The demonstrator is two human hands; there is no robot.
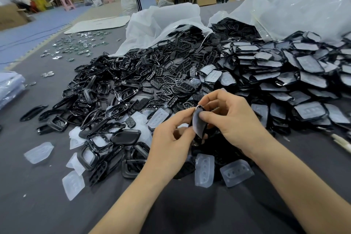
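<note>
Both hands hold one dark key-fob shell piece (197, 123) above the table's near middle. My left hand (171, 144) pinches its left edge with thumb and fingertips. My right hand (228, 118) grips it from the right, the thumb pressing on its face and the fingers curled behind its top. A small shiny ring shows at the piece's upper end. Under the hands lie more black parts, partly hidden.
A big heap of black frames and button pads (117, 89) covers the grey table (38, 205). Stacked film-covered shells (284, 74) lie right. Translucent silicone pads (236, 173) lie near. Open plastic bags (161, 23) stand behind. Small metal parts (76, 45) are scattered far left.
</note>
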